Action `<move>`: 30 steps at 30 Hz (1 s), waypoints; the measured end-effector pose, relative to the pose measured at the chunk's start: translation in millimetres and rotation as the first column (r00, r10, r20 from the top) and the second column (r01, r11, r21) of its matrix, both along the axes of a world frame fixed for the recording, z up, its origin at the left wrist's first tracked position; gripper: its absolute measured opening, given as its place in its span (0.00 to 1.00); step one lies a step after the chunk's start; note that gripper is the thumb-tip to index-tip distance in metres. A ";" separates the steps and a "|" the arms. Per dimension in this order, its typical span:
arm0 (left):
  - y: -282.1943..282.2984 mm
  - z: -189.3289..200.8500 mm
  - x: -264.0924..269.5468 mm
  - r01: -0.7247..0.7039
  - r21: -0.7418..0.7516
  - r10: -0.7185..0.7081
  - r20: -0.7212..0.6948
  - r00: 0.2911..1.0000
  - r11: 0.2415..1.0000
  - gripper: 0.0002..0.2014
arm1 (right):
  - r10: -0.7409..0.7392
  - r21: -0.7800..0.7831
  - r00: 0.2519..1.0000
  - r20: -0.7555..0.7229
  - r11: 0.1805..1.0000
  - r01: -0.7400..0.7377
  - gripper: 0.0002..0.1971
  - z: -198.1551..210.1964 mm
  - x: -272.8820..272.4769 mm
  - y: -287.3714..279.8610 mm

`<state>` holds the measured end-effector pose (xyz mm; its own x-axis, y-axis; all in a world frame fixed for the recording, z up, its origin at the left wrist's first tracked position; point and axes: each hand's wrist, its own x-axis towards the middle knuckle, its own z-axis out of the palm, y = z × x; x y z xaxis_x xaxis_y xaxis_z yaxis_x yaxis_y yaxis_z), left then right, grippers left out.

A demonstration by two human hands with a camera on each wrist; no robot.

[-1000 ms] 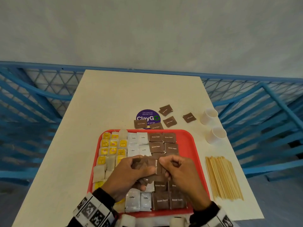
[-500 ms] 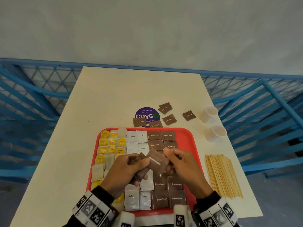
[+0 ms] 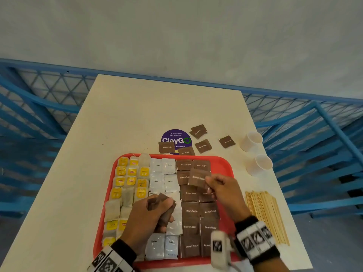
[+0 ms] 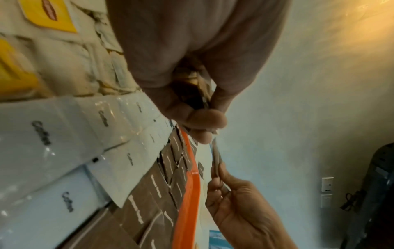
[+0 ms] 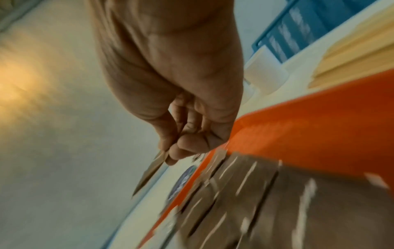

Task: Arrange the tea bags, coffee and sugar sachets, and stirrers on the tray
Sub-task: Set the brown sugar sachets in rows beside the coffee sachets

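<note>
A red tray (image 3: 224,163) holds yellow-tagged tea bags (image 3: 125,181) on the left, white coffee sachets (image 3: 163,173) in the middle and brown sugar sachets (image 3: 191,211) on the right. My right hand (image 3: 222,187) pinches one brown sugar sachet (image 3: 198,177) above the upper part of the brown column; it shows edge-on in the right wrist view (image 5: 149,171). My left hand (image 3: 149,214) grips a small stack of brown sugar sachets (image 3: 163,205) over the tray's middle. Wooden stirrers (image 3: 265,214) lie on the table right of the tray.
Several loose brown sugar sachets (image 3: 203,146) lie beyond the tray, around a purple round sticker (image 3: 174,138). Two white paper cups (image 3: 253,140) (image 3: 261,163) stand at the table's right edge. Blue railing (image 3: 314,134) surrounds the cream table (image 3: 137,114).
My hands have drawn apart: the right one took a single brown sachet off the stack and carried it up and to the right, while the left stayed put with the rest.
</note>
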<state>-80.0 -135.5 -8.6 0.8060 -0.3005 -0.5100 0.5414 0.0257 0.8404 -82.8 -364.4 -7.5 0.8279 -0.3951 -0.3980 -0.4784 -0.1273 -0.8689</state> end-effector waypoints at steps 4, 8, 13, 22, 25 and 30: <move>11.9 2.2 -1.8 0.049 0.025 -0.049 0.009 0.999 0.999 0.17 | -0.030 -0.188 0.998 -0.053 0.982 0.019 0.11 -23.1 53.9 -40.6; 16.5 1.6 -1.2 0.018 0.064 -0.016 -0.029 0.999 0.998 0.12 | 0.029 -0.262 0.994 -0.109 0.963 -0.057 0.09 -39.5 85.5 -51.1; 18.5 7.8 2.9 0.020 0.079 -0.015 -0.064 0.998 0.997 0.11 | -0.019 -0.547 0.991 -0.132 0.835 -0.057 0.14 -56.1 89.0 -57.6; 17.1 31.0 15.9 0.112 -0.243 -0.149 -0.141 0.979 0.964 0.12 | 0.242 -0.313 0.970 0.004 0.922 -0.228 0.10 23.4 26.8 0.2; 11.2 41.1 11.9 0.216 -0.107 -0.218 -0.008 0.976 0.970 0.10 | 0.428 -0.098 0.904 0.015 0.900 -0.425 0.14 58.3 -11.9 37.2; 6.9 54.7 1.0 0.237 0.029 -0.238 0.083 0.968 0.971 0.12 | 0.300 -0.017 0.945 0.132 0.954 -0.301 0.13 70.4 -49.7 46.8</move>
